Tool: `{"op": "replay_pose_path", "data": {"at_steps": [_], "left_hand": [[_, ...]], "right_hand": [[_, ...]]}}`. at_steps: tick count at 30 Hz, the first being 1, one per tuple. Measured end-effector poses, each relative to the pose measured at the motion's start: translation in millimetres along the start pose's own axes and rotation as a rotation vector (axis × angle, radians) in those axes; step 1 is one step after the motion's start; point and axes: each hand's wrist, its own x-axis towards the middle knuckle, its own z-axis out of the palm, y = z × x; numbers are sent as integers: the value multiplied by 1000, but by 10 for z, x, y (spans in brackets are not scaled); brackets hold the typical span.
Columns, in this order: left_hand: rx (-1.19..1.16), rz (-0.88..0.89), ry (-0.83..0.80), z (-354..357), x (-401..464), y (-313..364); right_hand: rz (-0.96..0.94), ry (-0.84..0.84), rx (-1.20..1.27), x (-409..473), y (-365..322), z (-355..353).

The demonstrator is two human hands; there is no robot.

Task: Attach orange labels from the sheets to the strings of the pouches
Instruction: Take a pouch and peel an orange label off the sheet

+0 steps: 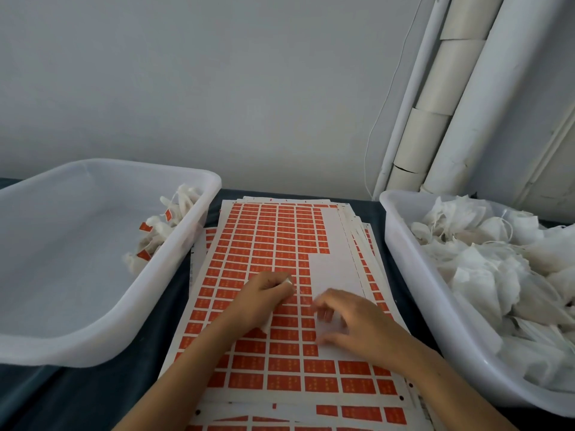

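Your left hand (264, 301) is curled around a white pouch (287, 281), with bits of it showing at the fingertips and under the palm, above the orange labels (267, 244) of the top sheet (329, 265), mid-table. Your right hand (351, 325) rests just beside it on the sheet's bare peeled strip, fingers loosely bent and blurred; you cannot tell whether they pinch anything. Labelled pouches (155, 231) lie in the left tub (93, 340) along its right wall. The right tub (413, 293) is heaped with unlabelled pouches (485, 262).
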Motion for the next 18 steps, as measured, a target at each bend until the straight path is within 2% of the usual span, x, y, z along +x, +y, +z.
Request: {"op": "replay_pose_path", "data": {"at_steps": [3, 7, 9, 13, 18], "left_hand": [[-8, 20, -40, -2, -64, -13], [-25, 41, -33, 27, -96, -43], [-33, 52, -32, 35, -99, -66], [-22, 78, -24, 50, -102, -87], [-24, 76, -21, 57, -105, -117]], "right_hand": [[-190, -21, -108, -128, -39, -6], [-301, -62, -160, -170, -84, -71], [-358, -84, -267, -166, -113, -95], [-499, 36, -462, -175, -153, -57], [-590, 61, -505, -145, -130, -45]]}}
